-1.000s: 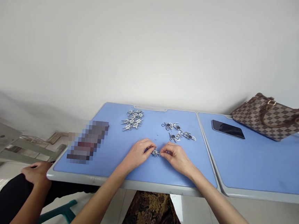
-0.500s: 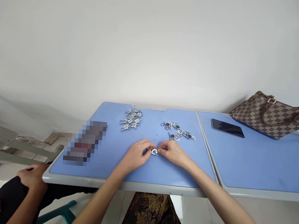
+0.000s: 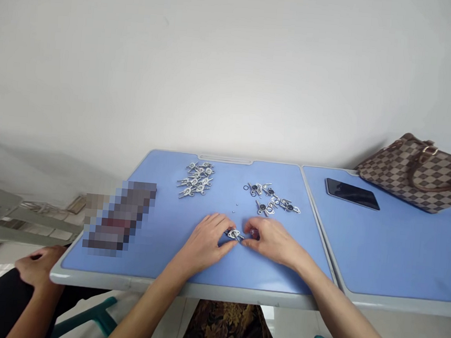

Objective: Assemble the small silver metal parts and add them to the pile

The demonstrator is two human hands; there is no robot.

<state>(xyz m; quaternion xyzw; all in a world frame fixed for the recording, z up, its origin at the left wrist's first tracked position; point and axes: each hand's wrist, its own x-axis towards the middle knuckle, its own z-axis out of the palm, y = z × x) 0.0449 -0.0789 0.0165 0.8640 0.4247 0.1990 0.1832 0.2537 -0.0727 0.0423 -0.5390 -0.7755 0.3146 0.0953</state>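
Near the front middle of the blue table, a small metal part (image 3: 234, 234) with a ring-shaped plate and pins lies between my fingertips. My left hand (image 3: 208, 244) grips its left side between thumb and fingers. On the other side, my right hand (image 3: 272, 241) has its curled fingertips and thumb at the part's right end. Beyond my hands sits a loose group of metal pieces with black discs and rings (image 3: 262, 208). Two tiny metal bits (image 3: 237, 205) lie just past my fingers. A pile of similar metal parts (image 3: 196, 179) rests at the back left.
A blurred dark object (image 3: 124, 218) lies on the table's left side. A black phone (image 3: 352, 194) and a checkered bag (image 3: 418, 172) are on the adjoining right table (image 3: 400, 247). Another person's hand (image 3: 39, 264) is at the lower left, beside a green stool (image 3: 90, 317).
The metal part has turned between my fingers, and its pins now point more to the right. My right hand has shifted slightly right and down. The camera view has moved a little.
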